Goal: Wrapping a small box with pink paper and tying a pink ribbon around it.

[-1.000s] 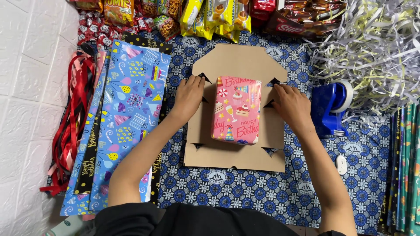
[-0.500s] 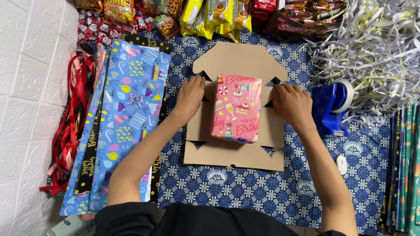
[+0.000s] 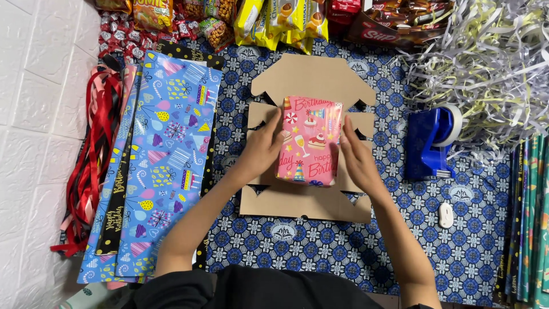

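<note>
At the far left lies one bundle of red ribbons (image 3: 86, 171) on the white tiled surface, and just beside it a stack of wrapping paper sheets (image 3: 166, 154): the top one is blue with balloons and party shapes, with a black gold-lettered sheet and a pink one showing at its edges; how many lie below cannot be told.

In the middle, on the blue patterned cloth (image 3: 320, 246) covering the counter, one flat, unfolded cardboard box (image 3: 309, 80) lies open with its flaps spread. On it sits one parcel (image 3: 310, 140), wrapped in pink birthday paper printed with cakes, glasses and party hats.

Two hands are at work. The left hand (image 3: 260, 150) presses flat against the parcel's left side, fingers loosely extended, not clenched. The right hand (image 3: 357, 157) is likewise open and flat against the parcel's right side, so the parcel is held between the two palms.

Along the top edge runs a row of snack packets (image 3: 274, 17), yellow, red and orange; too many overlap to count.

To the right stands one blue tape dispenser (image 3: 434, 140), with one small white object (image 3: 446, 215) below it. Further right are a heap of shredded pale paper strips (image 3: 492, 63) and rolled wrapping papers (image 3: 529, 223) at the edge.
</note>
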